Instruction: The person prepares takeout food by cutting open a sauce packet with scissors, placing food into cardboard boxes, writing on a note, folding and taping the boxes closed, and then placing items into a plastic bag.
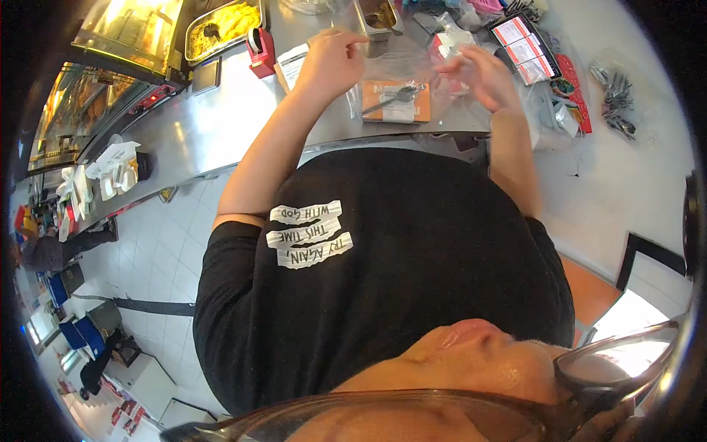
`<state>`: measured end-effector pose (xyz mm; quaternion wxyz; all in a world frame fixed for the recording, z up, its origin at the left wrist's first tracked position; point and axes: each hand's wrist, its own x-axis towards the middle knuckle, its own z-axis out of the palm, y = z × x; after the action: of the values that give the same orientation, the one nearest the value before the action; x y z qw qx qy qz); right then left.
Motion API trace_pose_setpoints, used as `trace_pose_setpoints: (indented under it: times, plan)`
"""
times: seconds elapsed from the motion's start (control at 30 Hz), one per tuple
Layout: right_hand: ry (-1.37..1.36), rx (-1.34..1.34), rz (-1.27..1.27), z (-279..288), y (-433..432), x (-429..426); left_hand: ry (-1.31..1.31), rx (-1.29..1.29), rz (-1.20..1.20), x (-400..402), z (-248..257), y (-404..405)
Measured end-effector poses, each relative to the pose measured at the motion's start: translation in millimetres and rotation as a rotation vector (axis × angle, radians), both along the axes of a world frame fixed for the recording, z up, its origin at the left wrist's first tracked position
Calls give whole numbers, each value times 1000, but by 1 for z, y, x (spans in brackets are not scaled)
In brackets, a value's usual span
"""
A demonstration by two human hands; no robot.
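Observation:
An orange box [373,95] lies near the front edge of the steel counter, inside or under clear plastic [400,65]. A dark plastic spoon [397,99] and a white paper label are on its top. My left hand [336,62] is above and left of the box, fingers curled beside the plastic; whether it pinches the plastic is hidden. On the other side my right hand [479,72] hovers blurred, fingers bent towards the plastic, its grip unclear. Behind its fingertips sits a red and white package [450,43]. A printed paper [293,65] lies left of my left hand.
The steel counter [237,105] holds a red tape dispenser [262,52], a tray of yellow food [226,27] and a small metal food pan [379,19]. A lit glass display case [130,33] stands left. Bagged dark cutlery [618,99] lies right. Another person [61,248] is far left.

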<state>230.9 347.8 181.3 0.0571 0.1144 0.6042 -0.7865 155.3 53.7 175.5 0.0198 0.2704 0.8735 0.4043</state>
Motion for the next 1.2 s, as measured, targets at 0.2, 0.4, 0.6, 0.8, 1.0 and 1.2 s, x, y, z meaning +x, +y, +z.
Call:
trace_pose_setpoints:
  times: [0.2,0.4,0.6,0.8,1.0,1.2]
  plan:
    - [455,792,92,-46,-106,1,-472,366,-282,29,45,25]
    - [459,356,200,103,-116,49,294,300,-107,-26,8,18]
    - [788,574,-385,158,-114,52,-683,283,-588,15,-33,26]
    - [1183,922,-441,134,-100,0,-195,266,-1006,72,30,45]
    - [914,834,74,97,-47,5,-690,375,-718,68,8,24]
    - [754,133,-269,-95,-29,51,-960,1265,-252,-9,-22,31]
